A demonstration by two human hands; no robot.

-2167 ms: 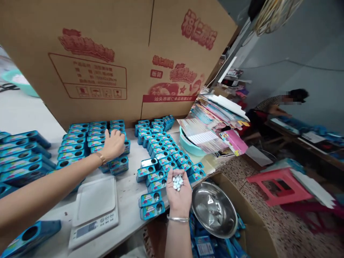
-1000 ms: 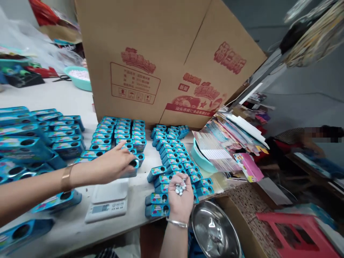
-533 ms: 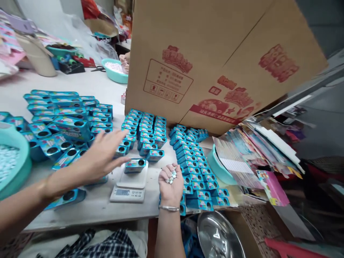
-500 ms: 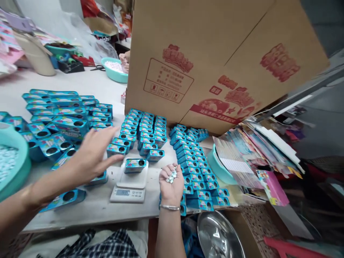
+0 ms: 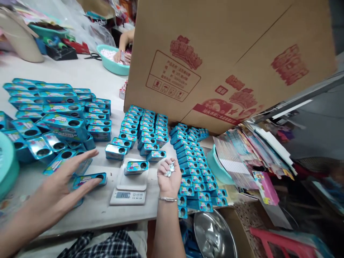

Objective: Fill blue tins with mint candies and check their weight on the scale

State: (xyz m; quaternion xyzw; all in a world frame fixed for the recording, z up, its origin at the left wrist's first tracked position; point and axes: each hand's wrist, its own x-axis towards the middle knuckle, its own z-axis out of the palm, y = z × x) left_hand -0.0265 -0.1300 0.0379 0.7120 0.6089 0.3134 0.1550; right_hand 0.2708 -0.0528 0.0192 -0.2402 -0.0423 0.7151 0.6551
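My right hand (image 5: 169, 176), palm up with curled fingers, holds several small white-and-green candies (image 5: 170, 170). A little to its left, one blue tin box (image 5: 136, 167) with a round dark hole in its top stands on the white digital scale (image 5: 131, 181). My left hand (image 5: 63, 182) is open, thumb and fingers spread about another blue tin (image 5: 88, 180) left of the scale. The thumb overlaps that tin's end; whether it touches cannot be told. Lit digits show on the scale's display (image 5: 123, 195).
Piled blue tins (image 5: 59, 107) lie at the left, beside a turquoise tub (image 5: 8, 157). Rows of tins (image 5: 192, 165) stand at the right. A large carton (image 5: 215, 46) blocks the back. Another person's hand (image 5: 122, 55) is at a turquoise bowl (image 5: 114, 68). Below sits a metal bowl (image 5: 215, 236).
My left hand has swung left and down, from above the tins near the scale to the tin left of it. The right hand still holds the candies. The view has shifted slightly.
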